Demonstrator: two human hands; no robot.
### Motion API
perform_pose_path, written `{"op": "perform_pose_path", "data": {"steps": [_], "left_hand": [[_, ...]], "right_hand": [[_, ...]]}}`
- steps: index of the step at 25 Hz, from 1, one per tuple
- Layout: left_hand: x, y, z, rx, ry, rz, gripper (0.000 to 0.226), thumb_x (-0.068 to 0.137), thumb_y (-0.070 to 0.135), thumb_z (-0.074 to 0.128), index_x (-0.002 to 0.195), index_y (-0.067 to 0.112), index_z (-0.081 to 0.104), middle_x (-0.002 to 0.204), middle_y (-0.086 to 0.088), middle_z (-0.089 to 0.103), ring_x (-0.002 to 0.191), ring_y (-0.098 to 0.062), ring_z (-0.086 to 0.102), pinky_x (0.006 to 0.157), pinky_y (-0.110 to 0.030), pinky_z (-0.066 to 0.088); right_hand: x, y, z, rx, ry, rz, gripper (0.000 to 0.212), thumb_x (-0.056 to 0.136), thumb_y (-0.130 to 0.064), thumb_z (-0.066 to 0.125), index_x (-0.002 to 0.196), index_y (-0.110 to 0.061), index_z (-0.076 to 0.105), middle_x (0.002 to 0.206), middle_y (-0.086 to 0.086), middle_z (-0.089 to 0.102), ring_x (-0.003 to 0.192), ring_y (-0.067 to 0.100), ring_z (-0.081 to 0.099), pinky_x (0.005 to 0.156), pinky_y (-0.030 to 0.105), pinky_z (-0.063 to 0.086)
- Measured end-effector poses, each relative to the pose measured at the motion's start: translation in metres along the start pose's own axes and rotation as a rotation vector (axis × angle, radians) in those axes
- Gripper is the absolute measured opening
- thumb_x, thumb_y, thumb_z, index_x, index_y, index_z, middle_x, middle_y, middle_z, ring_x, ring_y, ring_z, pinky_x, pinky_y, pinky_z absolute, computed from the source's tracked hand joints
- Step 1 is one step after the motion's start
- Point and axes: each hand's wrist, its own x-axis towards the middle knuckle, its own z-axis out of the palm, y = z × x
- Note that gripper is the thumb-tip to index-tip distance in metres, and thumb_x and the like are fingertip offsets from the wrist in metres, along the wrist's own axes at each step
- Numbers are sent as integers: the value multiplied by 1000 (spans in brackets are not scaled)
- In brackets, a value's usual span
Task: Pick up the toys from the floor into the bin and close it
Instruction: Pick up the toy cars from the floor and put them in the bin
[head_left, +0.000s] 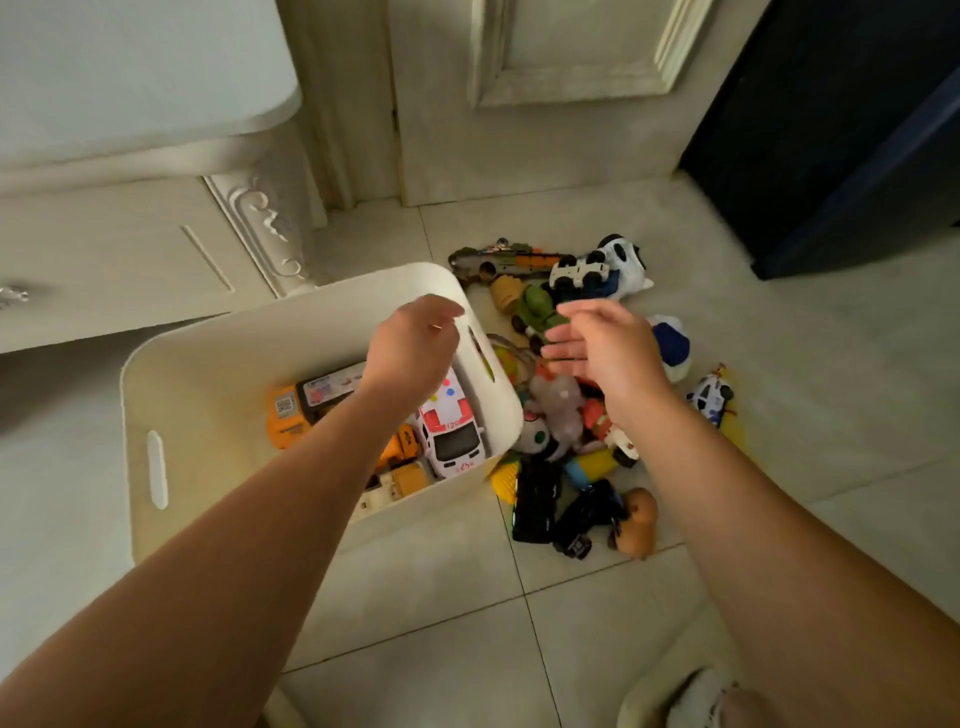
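Bin (156, 374), long axis left-right, lidless

The left hand (415, 338) is seen from its back, so whether its curled fingers hold anything cannot be told. Its forearm covers the middle of the bin (156, 374), hiding parts of the orange truck (285, 415) and the white ambulance (452, 431) inside. The right hand (602, 348) and forearm cover part of the toy pile (561, 415) on the floor. The pile's pieces overlap and blur, so several cannot be identified. A pale shoe (701, 701) at the near edge is cut off by the frame.
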Motion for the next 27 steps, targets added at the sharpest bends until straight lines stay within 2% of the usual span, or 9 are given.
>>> {"op": "perform_pose_path", "data": {"steps": [3,6,9,11,14,18,23,25,27], "left_hand": [[-30,52,38,-113,-72,208,23,91,21,53,108,30,67,103,14,67,87,1,61,74,-12,46],[-66,61,90,-87,-268,276,21,90,19,54,105,28,66,99,6,69,84,-7,63,77,-24,53],[-97,25,141,254,-488,78,39,92,26,53,130,25,47,126,-5,52,101,-19,57,86,-33,50],[-110,-8,159,501,-456,-92,61,90,39,55,142,23,27,136,-8,36,110,-27,56,87,-38,50],[-107,-39,170,543,-407,-253,81,87,57,50,147,26,7,137,-13,33,108,-32,59,82,-41,52],[-87,-45,188,565,-452,-311,86,83,70,42,148,30,3,143,-17,32,114,-34,56,81,-43,50],[-71,-35,195,594,-491,-312,66,88,57,45,137,17,26,132,-13,43,112,-28,55,84,-39,49],[-74,-31,188,531,-529,-269,63,87,49,52,136,16,28,131,-14,42,113,-29,53,86,-38,47],[-78,-27,176,382,-584,-190,63,82,40,60,134,18,33,126,-12,44,111,-29,53,86,-36,47]], "right_hand": [[0,45,-53,-28,85,260,14,97,-14,49,94,-13,63,80,9,65,59,20,64,55,31,53],[-11,109,-93,-326,39,513,22,96,-17,50,115,-10,60,91,10,60,75,24,59,66,34,52],[-29,153,-102,-540,-108,342,34,93,-13,55,127,-11,57,99,8,61,82,22,59,73,35,49],[-32,169,-96,-727,-191,212,43,92,-11,55,134,-19,52,123,10,57,102,27,61,83,34,49],[-28,183,-83,-963,-284,104,59,91,-15,56,146,-26,37,139,10,43,124,31,47,104,39,40],[-18,189,-74,-1196,-342,159,62,93,-23,54,149,-30,28,134,11,47,123,30,44,106,34,36],[-11,186,-74,-1051,-290,196,42,93,-16,60,134,-22,51,127,8,59,114,29,56,95,35,48],[-9,182,-79,-804,-253,319,38,91,-4,56,124,-22,59,116,11,61,94,28,62,71,29,55],[-9,172,-84,-564,-220,475,33,87,1,54,108,-22,62,105,11,59,77,24,58,54,27,48]]}}
